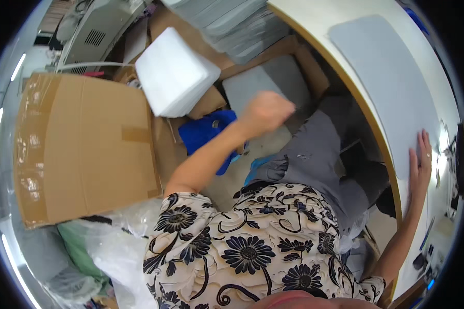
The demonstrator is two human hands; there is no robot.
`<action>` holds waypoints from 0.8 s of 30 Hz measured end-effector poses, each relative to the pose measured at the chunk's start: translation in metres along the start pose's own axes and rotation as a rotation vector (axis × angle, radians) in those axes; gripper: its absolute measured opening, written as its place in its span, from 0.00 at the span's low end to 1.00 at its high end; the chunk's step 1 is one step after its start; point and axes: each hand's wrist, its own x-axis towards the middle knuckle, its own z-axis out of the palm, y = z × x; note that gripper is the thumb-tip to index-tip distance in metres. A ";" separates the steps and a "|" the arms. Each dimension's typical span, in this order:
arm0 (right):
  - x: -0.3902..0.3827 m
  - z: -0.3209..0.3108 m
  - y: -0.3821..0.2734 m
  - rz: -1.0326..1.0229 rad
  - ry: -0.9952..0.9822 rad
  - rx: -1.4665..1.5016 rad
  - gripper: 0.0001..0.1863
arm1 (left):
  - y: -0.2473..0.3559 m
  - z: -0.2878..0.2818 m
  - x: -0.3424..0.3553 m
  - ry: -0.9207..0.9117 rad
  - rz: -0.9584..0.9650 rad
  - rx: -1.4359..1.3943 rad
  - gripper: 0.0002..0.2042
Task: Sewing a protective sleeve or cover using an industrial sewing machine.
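My left hand [268, 112] is curled into a fist above my lap, slightly blurred; whether anything is inside the fingers is hidden. Below it lies a grey flat sheet [250, 82] in an open carton beside the table. To my right, a long light grey sheet [384, 72] with rounded corners rests on the white table [314, 13]. At the near end of that sheet, my right hand [421, 162] lies flat with its fingers stretched out, touching its edge.
A large brown cardboard box [87, 147] stands at the left. Beyond it are a stack of white sheets [175, 74] and a blue cloth [206, 134]. Plastic-wrapped grey stacks [232, 26] sit at the far side. Clear plastic wrapping [118, 252] lies at the lower left.
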 end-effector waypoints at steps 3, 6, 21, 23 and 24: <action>0.004 0.015 -0.022 0.023 -0.024 -0.005 0.24 | -0.063 -0.064 -0.093 0.007 -0.342 0.463 0.05; 0.002 0.012 -0.015 -0.004 -0.049 0.019 0.25 | -0.123 -0.123 -0.128 -0.146 -0.586 0.642 0.24; 0.000 -0.001 -0.037 0.038 0.008 0.125 0.26 | -0.151 -0.154 -0.141 -0.015 -1.295 0.356 0.19; 0.004 -0.002 -0.042 0.021 0.022 0.151 0.25 | -0.158 -0.183 -0.138 0.516 -0.871 0.591 0.17; 0.006 -0.002 -0.043 0.001 0.029 0.157 0.25 | -0.163 -0.202 -0.136 0.666 -0.834 0.622 0.16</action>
